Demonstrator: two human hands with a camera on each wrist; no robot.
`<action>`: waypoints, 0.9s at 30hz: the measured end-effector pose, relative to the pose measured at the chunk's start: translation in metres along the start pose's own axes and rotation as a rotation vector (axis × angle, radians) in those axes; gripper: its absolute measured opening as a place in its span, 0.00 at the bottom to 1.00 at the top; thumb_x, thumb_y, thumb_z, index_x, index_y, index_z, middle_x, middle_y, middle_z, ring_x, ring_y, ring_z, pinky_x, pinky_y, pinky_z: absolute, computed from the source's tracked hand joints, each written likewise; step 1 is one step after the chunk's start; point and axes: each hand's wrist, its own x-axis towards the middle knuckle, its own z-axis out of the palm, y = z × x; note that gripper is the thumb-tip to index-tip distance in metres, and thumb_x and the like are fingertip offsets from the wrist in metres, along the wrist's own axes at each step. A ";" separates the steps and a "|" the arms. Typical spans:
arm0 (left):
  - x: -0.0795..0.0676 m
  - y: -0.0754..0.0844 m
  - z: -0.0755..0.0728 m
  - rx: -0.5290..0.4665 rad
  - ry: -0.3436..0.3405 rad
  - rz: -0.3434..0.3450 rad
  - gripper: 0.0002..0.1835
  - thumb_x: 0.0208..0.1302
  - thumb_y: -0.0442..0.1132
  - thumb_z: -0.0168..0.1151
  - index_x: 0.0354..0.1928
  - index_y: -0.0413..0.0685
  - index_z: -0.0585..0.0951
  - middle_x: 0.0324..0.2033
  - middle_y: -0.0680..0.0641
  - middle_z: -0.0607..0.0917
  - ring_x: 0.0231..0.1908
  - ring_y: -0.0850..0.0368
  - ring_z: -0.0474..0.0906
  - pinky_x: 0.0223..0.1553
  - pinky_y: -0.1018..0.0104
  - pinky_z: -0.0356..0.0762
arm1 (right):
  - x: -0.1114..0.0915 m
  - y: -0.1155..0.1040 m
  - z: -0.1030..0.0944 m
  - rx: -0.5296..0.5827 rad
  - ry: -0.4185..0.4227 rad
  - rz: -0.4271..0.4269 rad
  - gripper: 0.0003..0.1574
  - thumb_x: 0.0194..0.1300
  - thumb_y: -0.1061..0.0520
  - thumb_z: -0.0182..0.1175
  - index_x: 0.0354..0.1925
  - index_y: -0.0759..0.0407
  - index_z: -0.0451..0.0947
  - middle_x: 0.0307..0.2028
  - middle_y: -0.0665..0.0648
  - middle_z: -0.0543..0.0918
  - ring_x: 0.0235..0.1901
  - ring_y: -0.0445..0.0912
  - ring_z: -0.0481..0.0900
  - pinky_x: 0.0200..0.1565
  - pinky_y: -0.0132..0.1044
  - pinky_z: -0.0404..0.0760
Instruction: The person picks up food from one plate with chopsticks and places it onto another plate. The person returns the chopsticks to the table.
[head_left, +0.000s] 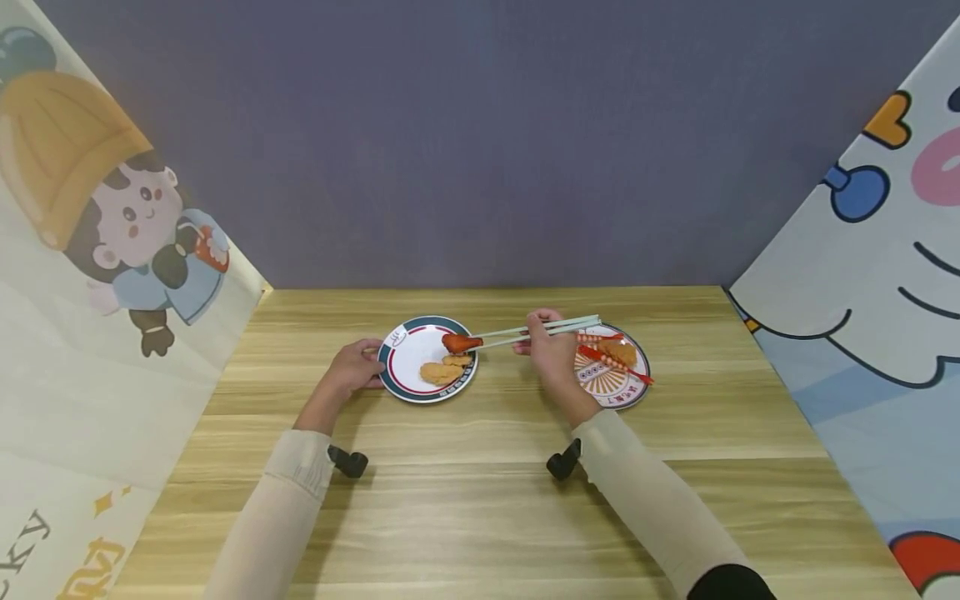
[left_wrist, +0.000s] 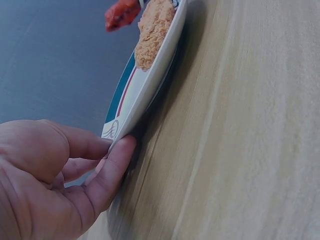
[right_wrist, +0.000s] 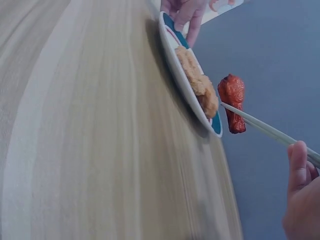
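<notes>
My left hand pinches the left rim of a white plate with a green border and red ring. The left wrist view shows the thumb and fingers on either side of that rim. Two golden fried pieces lie on the plate. In my right hand is a pair of pale green chopsticks, pointing left. Their tips hold a reddish-brown chicken drumstick, which hangs above the plate's right side, apart from the fried pieces in the right wrist view.
A second patterned plate stands on the right, partly behind my right hand and wrist. On it lie red-and-white prawn-like pieces and a golden fried piece. A grey wall rises behind the wooden table; cartoon-printed panels flank it.
</notes>
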 end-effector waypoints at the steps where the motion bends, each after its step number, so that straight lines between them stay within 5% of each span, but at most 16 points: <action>1: 0.001 -0.001 0.000 -0.002 -0.001 -0.001 0.30 0.70 0.25 0.55 0.74 0.40 0.65 0.54 0.33 0.76 0.34 0.57 0.82 0.39 0.65 0.91 | 0.000 0.001 0.002 -0.011 0.003 0.003 0.14 0.72 0.60 0.57 0.47 0.73 0.75 0.25 0.57 0.82 0.16 0.41 0.83 0.24 0.36 0.90; 8: 0.002 0.000 0.001 -0.004 0.002 -0.004 0.31 0.70 0.26 0.55 0.74 0.41 0.66 0.56 0.33 0.76 0.34 0.56 0.83 0.40 0.65 0.91 | -0.001 0.005 0.010 -0.040 0.014 0.044 0.15 0.73 0.57 0.58 0.48 0.70 0.76 0.38 0.80 0.81 0.16 0.41 0.83 0.25 0.36 0.90; 19: 0.002 0.000 0.001 -0.002 0.006 -0.005 0.31 0.71 0.27 0.55 0.74 0.41 0.66 0.56 0.33 0.76 0.34 0.57 0.83 0.40 0.65 0.91 | -0.003 0.012 0.016 -0.112 -0.005 0.073 0.14 0.74 0.55 0.57 0.48 0.65 0.78 0.37 0.76 0.83 0.19 0.42 0.85 0.27 0.38 0.91; 27: 0.003 -0.001 0.000 -0.003 0.018 -0.014 0.31 0.70 0.26 0.55 0.74 0.41 0.66 0.54 0.34 0.77 0.33 0.57 0.82 0.37 0.66 0.91 | -0.003 0.008 0.009 -0.092 -0.002 0.074 0.19 0.75 0.54 0.57 0.53 0.70 0.75 0.43 0.82 0.81 0.19 0.42 0.85 0.32 0.47 0.92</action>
